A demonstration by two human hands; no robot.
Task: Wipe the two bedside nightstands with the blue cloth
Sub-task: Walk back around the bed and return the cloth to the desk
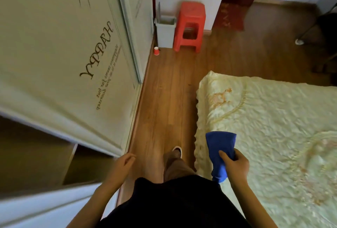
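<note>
Blue cloth (220, 144) half-hidden in right hand (236, 165)

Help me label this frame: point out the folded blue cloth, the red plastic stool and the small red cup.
folded blue cloth (219, 143), head view, on its flat upper half.
red plastic stool (191, 11), head view, on the seat top.
small red cup (156, 51), head view, on its side wall.

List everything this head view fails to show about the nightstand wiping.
- The nightstands: neither appears in the head view; both lie outside the frame.
- The blue cloth: partly covered by the right hand gripping it.
- Small print on the wardrobe door: too small and blurred to read.
- Dark furniture at the right edge: cut off by the frame.
</note>
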